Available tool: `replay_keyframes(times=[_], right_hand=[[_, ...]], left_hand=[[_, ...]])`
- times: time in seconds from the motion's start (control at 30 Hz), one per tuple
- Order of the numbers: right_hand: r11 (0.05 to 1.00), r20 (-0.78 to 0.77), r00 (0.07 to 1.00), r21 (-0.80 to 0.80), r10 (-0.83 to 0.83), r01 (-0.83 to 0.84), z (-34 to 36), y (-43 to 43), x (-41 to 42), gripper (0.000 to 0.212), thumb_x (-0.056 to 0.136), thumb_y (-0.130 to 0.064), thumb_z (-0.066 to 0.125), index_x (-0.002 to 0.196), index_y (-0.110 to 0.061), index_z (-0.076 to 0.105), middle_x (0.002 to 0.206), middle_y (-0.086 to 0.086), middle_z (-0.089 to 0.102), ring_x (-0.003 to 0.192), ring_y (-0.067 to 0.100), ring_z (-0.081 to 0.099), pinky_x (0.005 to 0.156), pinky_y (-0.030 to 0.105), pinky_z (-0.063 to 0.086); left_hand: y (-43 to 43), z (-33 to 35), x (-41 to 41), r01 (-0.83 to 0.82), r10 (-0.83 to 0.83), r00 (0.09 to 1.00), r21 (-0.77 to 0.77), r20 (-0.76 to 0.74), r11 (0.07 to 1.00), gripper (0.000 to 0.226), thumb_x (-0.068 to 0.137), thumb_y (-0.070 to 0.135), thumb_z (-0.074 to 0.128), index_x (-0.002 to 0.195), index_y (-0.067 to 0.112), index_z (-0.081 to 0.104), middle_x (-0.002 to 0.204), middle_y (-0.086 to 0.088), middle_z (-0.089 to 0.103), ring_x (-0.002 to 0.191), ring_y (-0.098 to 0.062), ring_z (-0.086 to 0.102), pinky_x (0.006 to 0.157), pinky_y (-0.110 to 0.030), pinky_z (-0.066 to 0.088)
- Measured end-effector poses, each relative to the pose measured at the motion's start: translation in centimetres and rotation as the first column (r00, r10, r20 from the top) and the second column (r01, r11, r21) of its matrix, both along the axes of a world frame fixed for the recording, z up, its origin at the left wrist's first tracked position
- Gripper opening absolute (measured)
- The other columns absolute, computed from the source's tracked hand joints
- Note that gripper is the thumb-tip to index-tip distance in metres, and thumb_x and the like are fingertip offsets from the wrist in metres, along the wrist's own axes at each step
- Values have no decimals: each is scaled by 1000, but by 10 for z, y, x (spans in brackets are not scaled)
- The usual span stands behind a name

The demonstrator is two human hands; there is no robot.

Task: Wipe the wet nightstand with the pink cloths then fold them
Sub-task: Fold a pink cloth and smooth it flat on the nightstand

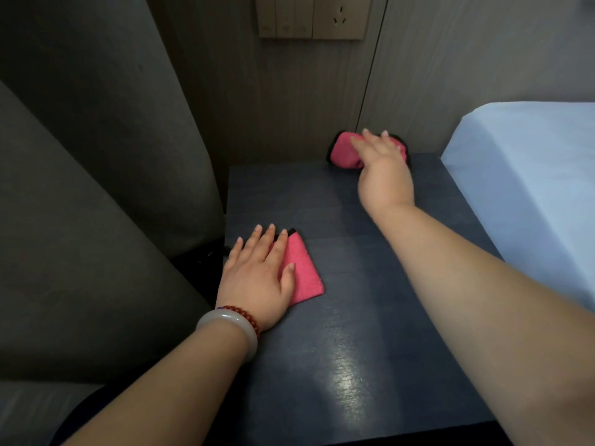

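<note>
A dark blue nightstand (354,317) gleams wet near its front. Two pink cloths lie on it: one folded flat (304,272) at left, one bunched (346,152) at the back.

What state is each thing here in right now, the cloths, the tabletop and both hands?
Near pink cloth: flat, pinned under left hand.
Far pink cloth: bunched at the back edge, under right hand.
Nightstand: glossy sheen near the front.
Left hand: fingers spread, pressing down.
Right hand: open, on cloth.
</note>
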State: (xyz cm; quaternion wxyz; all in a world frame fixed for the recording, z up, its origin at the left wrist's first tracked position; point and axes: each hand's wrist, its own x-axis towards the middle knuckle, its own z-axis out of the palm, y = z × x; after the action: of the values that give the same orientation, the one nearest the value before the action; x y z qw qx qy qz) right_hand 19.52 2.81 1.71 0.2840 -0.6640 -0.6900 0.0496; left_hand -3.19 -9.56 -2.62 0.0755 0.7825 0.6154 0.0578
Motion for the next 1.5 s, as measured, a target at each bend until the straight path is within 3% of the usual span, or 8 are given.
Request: replay_keyframes(times=[0.13,0.3,0.43,0.67,0.77,1.17,1.37,1.5], right_hand=[[908,200,937,-366,288,-201,-14,-22,-13,70,88,-31,52,152,-36,24,160,1,26,148,29,16,120,48,6],[966,144,974,-219,173,-139,-28,-26,-13,62,97,-54,38,153,-37,19,163,-3,10,150,22,-1,120,49,-1],[895,247,945,-437,213,-87,-40,-24,-16,69,95,-65,24,155,-33,11,164,-3,-4,150,22,-6,119,49,-6],[934,264,950,-351,168,-67,-50,-46,-6,63,95,-67,20,150,-49,-4,163,-7,-12,149,21,-15,119,47,-9],[935,257,954,-350,152,-55,-51,-43,-8,58,97,-61,16,151,-48,-3,163,-6,-8,149,20,-12,119,46,-9],[933,264,955,-359,136,-33,-52,-40,-10,57,97,-60,13,152,-45,5,163,-7,-7,149,18,-12,119,46,-9],[934,256,958,-355,128,-30,-52,-40,-10,57,98,-58,13,153,-44,8,163,-8,-6,149,18,-11,119,46,-9],[932,270,952,-362,143,-38,-51,-40,-10,57,99,-57,12,153,-42,7,164,-7,-7,149,18,-11,119,45,-8]], left_hand=[[0,0,0,-6,6,1000,2,-6,1000,63,94,50,18,153,29,9,161,4,9,148,-13,-1,119,-36,-4],[0,0,0,-2,2,1000,2,-9,1000,65,93,51,16,153,30,9,161,4,10,148,-13,0,119,-37,-3],[0,2,1,-10,9,1000,-5,-16,1000,65,92,51,16,153,30,9,161,4,10,148,-13,0,120,-37,-2],[29,3,9,-66,65,994,-14,-83,998,61,97,47,18,153,28,6,162,0,1,148,-18,-5,119,-39,-6],[45,4,27,-147,152,972,37,-181,988,61,99,43,18,153,20,4,162,-3,-6,148,-20,-9,119,-40,-7],[157,4,27,-225,198,963,-141,-182,964,64,98,45,16,153,18,0,162,-3,-6,148,-25,-6,119,-45,2],[118,-1,29,99,-104,986,-42,-132,994,64,97,52,19,154,26,3,162,3,-3,148,-20,-1,118,-43,3],[174,8,4,-189,154,968,-173,-197,966,64,98,51,17,153,24,-1,162,0,-8,148,-24,-5,119,-46,2]])
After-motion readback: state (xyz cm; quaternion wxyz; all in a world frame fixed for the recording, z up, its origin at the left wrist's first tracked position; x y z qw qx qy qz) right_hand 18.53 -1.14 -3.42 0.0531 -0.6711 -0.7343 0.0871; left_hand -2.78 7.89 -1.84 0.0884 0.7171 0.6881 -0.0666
